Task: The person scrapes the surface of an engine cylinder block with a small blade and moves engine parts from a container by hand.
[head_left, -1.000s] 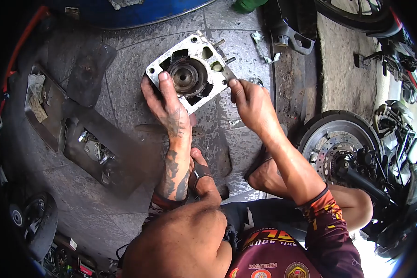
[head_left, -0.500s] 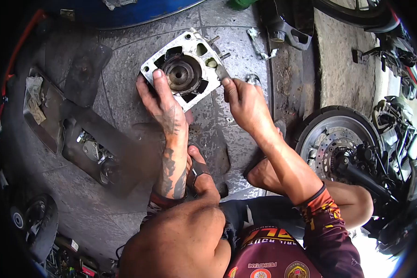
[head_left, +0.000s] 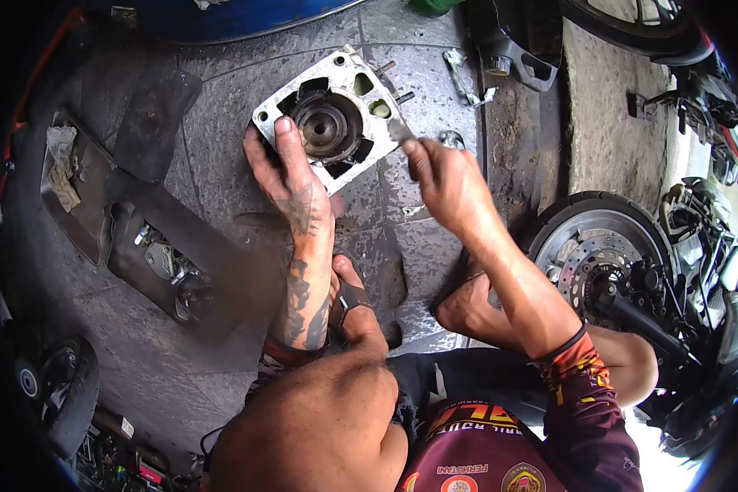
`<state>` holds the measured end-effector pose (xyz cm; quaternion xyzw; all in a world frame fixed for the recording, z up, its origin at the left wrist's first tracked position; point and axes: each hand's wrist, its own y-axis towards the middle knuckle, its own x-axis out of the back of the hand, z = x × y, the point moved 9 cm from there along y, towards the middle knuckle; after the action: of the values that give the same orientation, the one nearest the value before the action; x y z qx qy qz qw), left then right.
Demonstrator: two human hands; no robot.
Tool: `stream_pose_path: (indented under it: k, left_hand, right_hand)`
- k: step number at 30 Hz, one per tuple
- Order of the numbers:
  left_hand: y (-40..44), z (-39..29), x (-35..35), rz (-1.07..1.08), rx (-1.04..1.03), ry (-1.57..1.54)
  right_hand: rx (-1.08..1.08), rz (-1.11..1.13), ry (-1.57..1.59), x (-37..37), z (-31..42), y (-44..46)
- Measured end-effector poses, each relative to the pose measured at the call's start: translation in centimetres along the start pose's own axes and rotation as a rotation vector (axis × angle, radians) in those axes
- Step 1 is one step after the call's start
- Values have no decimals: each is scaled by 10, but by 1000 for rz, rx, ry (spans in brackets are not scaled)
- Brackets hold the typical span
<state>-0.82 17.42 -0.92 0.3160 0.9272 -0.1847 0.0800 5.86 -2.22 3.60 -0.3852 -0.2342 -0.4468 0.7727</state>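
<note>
My left hand [head_left: 291,172] grips the lower left corner of a squarish metal engine casting [head_left: 381,131], thumb on its pale flat face and fingers curled behind. The casting is tilted, with a dark round bore in the middle, several openings around it and two studs sticking out at the upper right. My right hand [head_left: 451,180] is closed around a thin flat scraper blade [head_left: 398,131]. The tip of this blade lies over the casting's right edge; its handle end is hidden in my fingers.
A wheel with a brake disc [head_left: 594,271] stands at the right. A dark plastic bottle [head_left: 521,66] lies at the upper right, near a crumpled scrap [head_left: 463,78]. Dark trays with parts [head_left: 82,221] lie on the tiled floor [head_left: 221,90] at the left. A blue drum [head_left: 246,20] is behind.
My right hand and the scraper have shifted slightly right along the casting's edge. The whole view has shifted a little; my left hand keeps its grip.
</note>
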Motion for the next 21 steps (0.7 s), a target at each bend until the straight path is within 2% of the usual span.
stream_pose_path:
  k: [2, 4, 5, 8, 9, 13, 16, 21]
  left_hand:
    - [-2, -6, 1, -50, -34, 63]
    - [4, -4, 1, -4, -34, 23]
    - [6, -2, 2, -5, -33, 19]
    - [9, -1, 2, 31, -53, 8]
    - [9, -2, 2, 31, -59, 41]
    - [8, -4, 1, 27, -58, 10]
    - [7, -4, -1, 21, -35, -22]
    - [8, -5, -1, 26, -50, -11]
  right_hand:
    - [24, 3, 20, -2, -3, 2]
    - [86, -7, 21, -13, 2, -12]
    - [51, 70, -11, -21, -1, -16]
    - [-57, 86, 36, -8, -2, -4]
    - [24, 39, 16, -5, 0, 3]
    - [94, 41, 13, -26, 6, -18]
    - [-7, 45, 42, -10, -4, -2]
    - [83, 7, 4, -28, 10, -17]
